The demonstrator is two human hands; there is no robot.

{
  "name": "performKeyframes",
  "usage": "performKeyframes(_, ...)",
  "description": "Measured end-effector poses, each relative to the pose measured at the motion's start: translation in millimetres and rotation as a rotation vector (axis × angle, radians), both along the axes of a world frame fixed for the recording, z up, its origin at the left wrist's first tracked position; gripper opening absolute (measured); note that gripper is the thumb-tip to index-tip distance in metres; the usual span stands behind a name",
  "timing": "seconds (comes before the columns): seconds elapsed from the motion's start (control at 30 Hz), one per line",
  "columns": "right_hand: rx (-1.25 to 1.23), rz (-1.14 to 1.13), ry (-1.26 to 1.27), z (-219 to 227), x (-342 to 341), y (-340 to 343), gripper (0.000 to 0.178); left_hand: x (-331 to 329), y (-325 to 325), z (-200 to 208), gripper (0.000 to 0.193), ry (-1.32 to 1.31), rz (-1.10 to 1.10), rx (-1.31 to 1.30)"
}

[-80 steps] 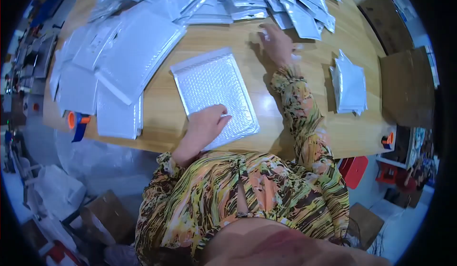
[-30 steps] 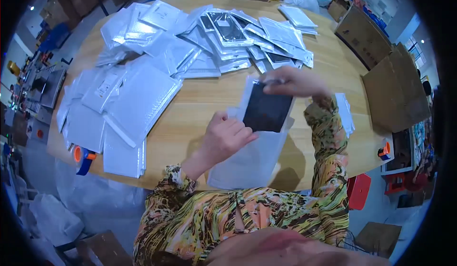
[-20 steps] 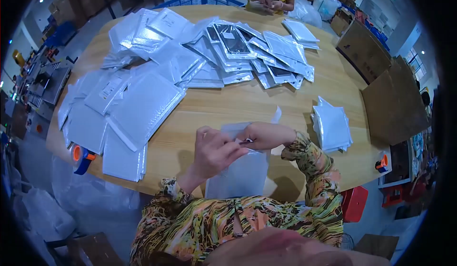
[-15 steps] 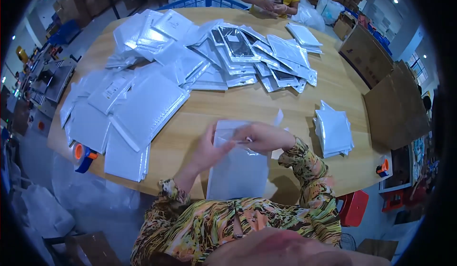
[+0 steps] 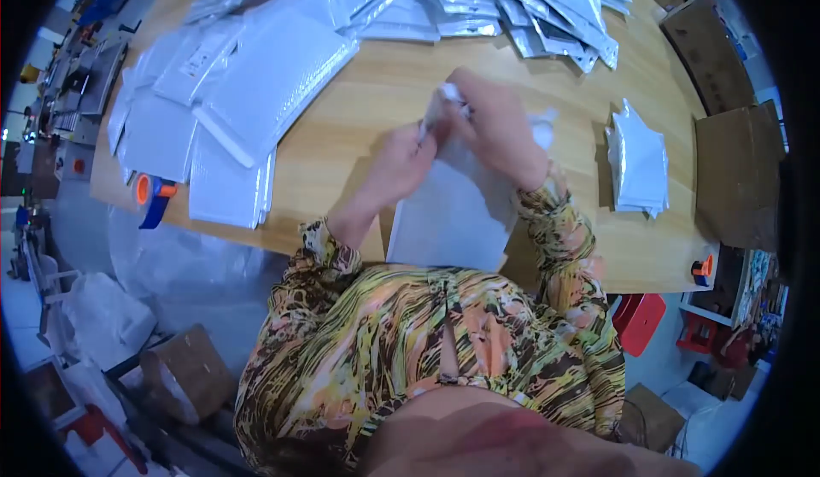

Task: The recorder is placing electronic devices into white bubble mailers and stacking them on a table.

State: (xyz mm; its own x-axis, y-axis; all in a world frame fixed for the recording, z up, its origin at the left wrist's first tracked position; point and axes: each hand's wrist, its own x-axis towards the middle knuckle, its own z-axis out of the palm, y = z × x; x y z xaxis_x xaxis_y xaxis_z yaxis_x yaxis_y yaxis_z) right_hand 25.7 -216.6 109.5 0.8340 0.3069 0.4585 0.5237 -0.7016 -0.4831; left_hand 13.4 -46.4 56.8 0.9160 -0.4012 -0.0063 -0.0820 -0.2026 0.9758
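A white bubble mailer [image 5: 453, 212] lies in front of me at the table's near edge, its lower end close to my shirt. My left hand [image 5: 403, 165] is closed on the upper left edge of the mailer. Just above it and to the right, my right hand [image 5: 497, 122] is closed with fingers curled round a crumpled white strip [image 5: 450, 93] near the mailer's top. Whether the strip is joined to the mailer cannot be made out; my fingers cover the mailer's opening. A white scrap [image 5: 543, 127] shows beside my right wrist.
A heap of white mailers [image 5: 282, 67] covers the left of the wooden table [image 5: 333, 148], with silvery packets [image 5: 470, 7] at the far side. On the right stand a small stack of mailers [image 5: 641, 161] and a cardboard box [image 5: 741, 174]. Tape dispensers [image 5: 154, 199] sit at both edges.
The view has tilted down, so the table sits higher in the picture. My right hand has risen and moved a little away from my left, with the white strip in its fingers.
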Motion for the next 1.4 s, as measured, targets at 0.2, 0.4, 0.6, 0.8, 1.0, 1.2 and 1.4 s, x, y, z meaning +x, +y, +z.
performKeyframes(0.2, 1.381, -0.127, 0.354, 18, 1, -63, 0.022, 11, 30, -5, 0.030, 0.315, 0.100, -0.014)
performKeyframes(0.4, 1.463, -0.132, 0.240, -36, -10, -145, 0.026, 18, 29, -8, 0.029, 0.295, 0.025, -0.157)
performKeyframes(0.6, 0.879, 0.035, 0.559, -59, -25, -87, 0.043, 17, 26, -14, 0.024, 0.277, 0.064, -0.314)
performKeyframes(0.8, 0.813, 0.239, 0.719, -75, -22, -96, 0.039, 33, 39, -27, 0.015, 0.364, -0.232, -0.631)
performKeyframes(1.0, 0.732, 0.269, 0.777, -57, -30, -96, 0.033, 28, 38, -22, 0.020, 0.463, -0.243, -0.388)
performKeyframes(1.2, 0.642, -0.100, 0.475, -21, -26, -86, 0.030, 19, 18, -15, 0.029, 0.138, -0.042, 0.012)
performKeyframes(1.4, -0.062, 0.012, 0.711, -17, -19, -60, 0.034, 14, 3, -1, 0.030, 0.105, -0.075, -0.090)
